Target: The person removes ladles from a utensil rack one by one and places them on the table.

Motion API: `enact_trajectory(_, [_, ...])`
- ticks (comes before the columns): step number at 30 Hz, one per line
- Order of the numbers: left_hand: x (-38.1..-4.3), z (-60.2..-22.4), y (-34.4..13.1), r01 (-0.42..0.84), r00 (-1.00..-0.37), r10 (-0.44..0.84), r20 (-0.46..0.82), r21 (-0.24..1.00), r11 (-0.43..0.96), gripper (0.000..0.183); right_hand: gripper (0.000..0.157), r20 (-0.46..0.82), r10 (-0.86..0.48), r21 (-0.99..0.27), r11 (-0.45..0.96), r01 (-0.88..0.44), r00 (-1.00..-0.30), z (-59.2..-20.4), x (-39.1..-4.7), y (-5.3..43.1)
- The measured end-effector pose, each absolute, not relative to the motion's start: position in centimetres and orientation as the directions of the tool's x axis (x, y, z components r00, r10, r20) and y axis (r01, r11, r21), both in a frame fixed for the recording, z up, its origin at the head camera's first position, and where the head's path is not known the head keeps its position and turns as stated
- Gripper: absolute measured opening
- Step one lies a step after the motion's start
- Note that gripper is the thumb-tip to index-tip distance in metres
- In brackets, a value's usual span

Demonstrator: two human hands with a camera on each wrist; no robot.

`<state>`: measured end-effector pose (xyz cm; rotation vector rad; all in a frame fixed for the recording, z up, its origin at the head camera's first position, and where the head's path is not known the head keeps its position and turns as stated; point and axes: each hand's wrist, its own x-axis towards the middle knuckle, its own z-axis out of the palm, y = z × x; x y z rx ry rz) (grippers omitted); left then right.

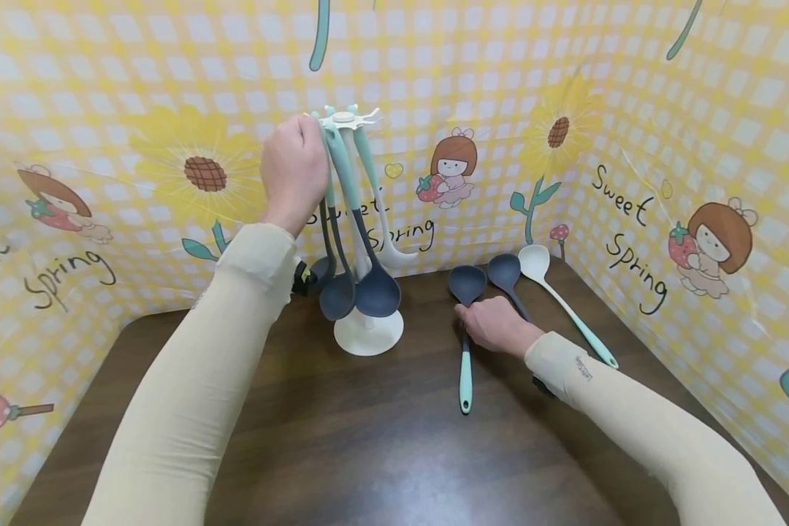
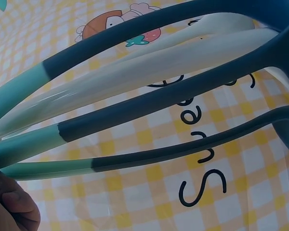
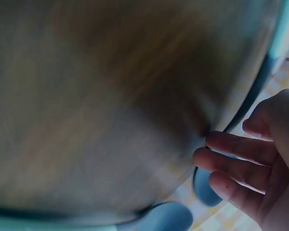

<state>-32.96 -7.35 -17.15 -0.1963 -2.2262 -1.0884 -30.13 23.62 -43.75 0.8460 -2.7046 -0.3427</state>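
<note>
My left hand [image 1: 296, 161] is raised at the top of a white utensil stand [image 1: 368, 334], fingers curled at the handle of a dark-headed cooking spoon [image 2: 183, 151] on its left side. Two dark grey ladles [image 1: 378, 294] with mint handles hang in front, and a white ladle [image 1: 394, 256] hangs on the right. My right hand [image 1: 496, 325] reaches over the neck of a dark ladle [image 1: 467, 283] lying on the table. In the right wrist view its fingers [image 3: 236, 168] are loosely extended beside a ladle neck.
Right of the right hand lie another dark-headed utensil [image 1: 503, 270], partly hidden by the hand, and a white spoon [image 1: 535, 261] with a mint handle. The brown table [image 1: 342, 438] meets yellow checked cloth walls [image 1: 500, 66] at the back and sides.
</note>
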Motion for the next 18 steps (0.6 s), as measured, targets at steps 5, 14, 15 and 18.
enact_trajectory(5, [-33.0,-17.1,-7.5,0.391,-0.778,-0.141,0.613,0.647,0.654,0.043,0.016,0.218,-0.547,0.144,0.837,-0.528,-0.808,-43.6,-27.9,22.5])
enact_trajectory(14, [-33.1,-17.1,-7.6,0.38,-0.786,-0.15,0.6,0.659,0.649,0.043,0.018,0.1,-0.433,-0.006,0.9,-0.435,-0.896,-43.5,-25.6,21.2])
enact_trajectory(15, [-33.1,-17.1,-7.5,0.381,-0.786,-0.148,0.6,0.659,0.648,0.043,0.018,0.089,-0.425,-0.022,0.903,-0.428,-0.901,-43.5,-25.6,21.2])
enact_trajectory(18, [-33.0,-17.1,-7.5,0.388,-0.783,-0.145,0.605,0.656,0.648,0.044,0.017,0.067,-0.402,-0.055,0.912,-0.406,-0.913,-43.5,-25.7,21.5])
